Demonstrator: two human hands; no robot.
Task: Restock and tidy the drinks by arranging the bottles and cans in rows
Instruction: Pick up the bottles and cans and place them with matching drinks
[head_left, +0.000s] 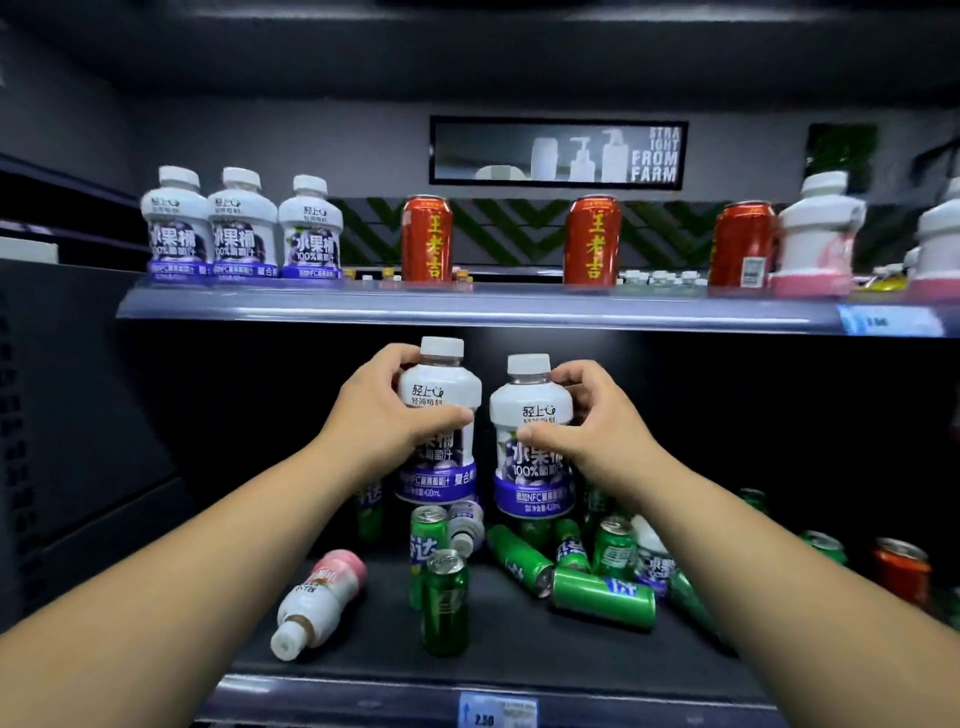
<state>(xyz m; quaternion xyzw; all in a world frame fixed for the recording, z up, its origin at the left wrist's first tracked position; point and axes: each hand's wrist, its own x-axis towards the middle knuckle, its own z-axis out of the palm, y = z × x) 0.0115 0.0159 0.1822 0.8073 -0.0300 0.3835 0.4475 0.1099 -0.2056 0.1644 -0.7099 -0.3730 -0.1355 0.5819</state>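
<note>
While both arms reach into the cooler, each hand holds one purple-label bottle upright, clear of the lower shelf (519, 642).

Left hand (387, 410): fingers curled behind the shoulder, thumb across the front, clamped on the left bottle (441, 384). Right bottle (530, 410) sits just beside it, slightly lower; cannot tell if the two touch. Right hand (587, 431): thumb across the label, fingers wrapped round the far side, clamped on that bottle.

Above the hands, upper shelf (467, 306):
- purple row (241, 223), three like bottles standing tight together, up-left of the left hand
- red can (427, 239) straight above the left hand
- second can (593, 241) above the right hand
- third can (740, 244) further right, just beside a pink-based bottle (815, 234)

Below the hands, on the lower shelf:
- pink bottle (322, 592) lying on its side, down-left of the left hand, cap toward the camera
- upright green cans (444, 603), two, under the left bottle
- toppled green cans (602, 597), jumbled under the right hand
- lone red can (901, 571) upright, well right of the right hand
</note>
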